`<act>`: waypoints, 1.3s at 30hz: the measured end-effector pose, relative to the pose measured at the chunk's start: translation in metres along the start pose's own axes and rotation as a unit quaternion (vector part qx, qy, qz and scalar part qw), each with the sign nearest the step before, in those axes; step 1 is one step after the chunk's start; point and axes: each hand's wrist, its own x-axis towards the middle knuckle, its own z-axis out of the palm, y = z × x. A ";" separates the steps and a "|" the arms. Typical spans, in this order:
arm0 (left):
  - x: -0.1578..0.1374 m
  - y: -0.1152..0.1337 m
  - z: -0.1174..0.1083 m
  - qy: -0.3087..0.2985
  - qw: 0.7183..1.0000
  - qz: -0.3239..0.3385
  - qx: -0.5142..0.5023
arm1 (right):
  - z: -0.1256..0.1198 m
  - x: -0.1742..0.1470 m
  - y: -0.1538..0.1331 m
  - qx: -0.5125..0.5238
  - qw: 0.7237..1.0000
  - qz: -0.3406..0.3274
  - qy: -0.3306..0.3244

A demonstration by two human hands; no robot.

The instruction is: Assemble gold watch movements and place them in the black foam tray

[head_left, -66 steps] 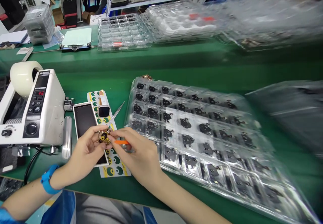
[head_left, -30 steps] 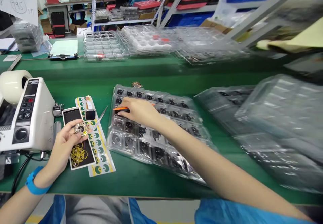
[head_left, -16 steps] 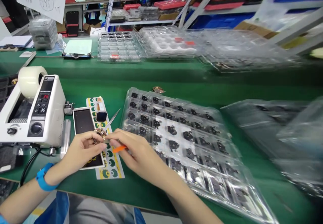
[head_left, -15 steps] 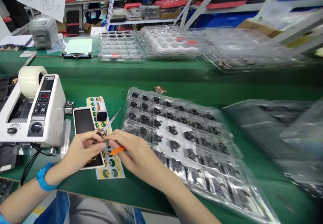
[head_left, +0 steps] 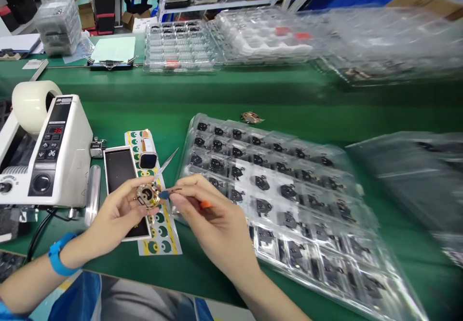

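My left hand (head_left: 125,205) is closed around the rim of a round gold-coloured watch case (head_left: 147,195), its inner parts facing up. At its right side my right hand (head_left: 213,215) pinches a thin strip with a small blue end (head_left: 164,194), which meets or nearly meets the case. An orange tool (head_left: 205,204) shows partly between the right fingers, the rest hidden. A pointed metal blade (head_left: 168,160) sticks up behind the case; what bears it is hidden. Below the hands lie a dark tray with a white rim (head_left: 105,171) and a sheet of green-and-yellow stickers (head_left: 178,249).
A white tape dispenser (head_left: 72,166) stands at left. A square-faced watch (head_left: 148,160) lies on the sticker sheet. A clear tray of black parts (head_left: 262,182) fills the right middle. Another gold watch case (head_left: 252,117) lies behind it. Clear trays (head_left: 181,46) line the back ledge.
The watch case has turned to show its inner face. My right hand has drawn back to the right, and the blue-ended strip has come into sight. The camera view has tilted down.
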 end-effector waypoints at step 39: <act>-0.003 -0.003 0.004 -0.014 0.994 -0.019 0.103 | 0.005 -0.002 0.000 -0.061 0.993 0.085 -0.050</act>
